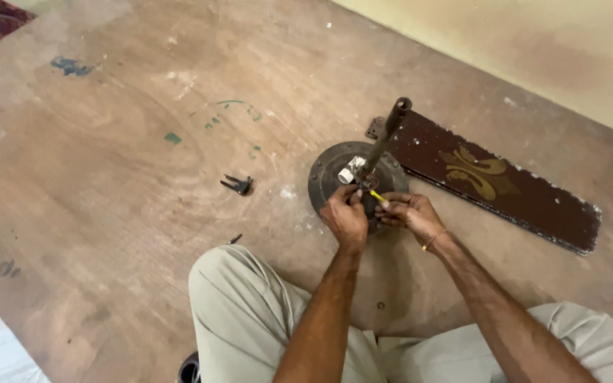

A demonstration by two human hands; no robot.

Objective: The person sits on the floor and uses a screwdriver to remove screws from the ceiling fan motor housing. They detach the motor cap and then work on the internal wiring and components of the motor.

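The left hand [344,216] pinches the base of the rusty rod [386,137] rising from the round fan motor [328,174]. The right hand [407,213] has its grip closed on a yellow-handled screwdriver [377,197] there; a brown fan blade [494,181] lies alongside on the floor [108,142].

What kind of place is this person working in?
Probably a home or a small repair spot, not a proper workshop. The person sits on a worn, paint-flecked wooden floor beside a plain wall, both hands on a round fan motor with a detached brown blade nearby.

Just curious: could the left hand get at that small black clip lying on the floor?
Probably yes. The clip lies alone on bare floor, to the left of the left hand, and nothing stands between them. The hand would first have to leave the motor.
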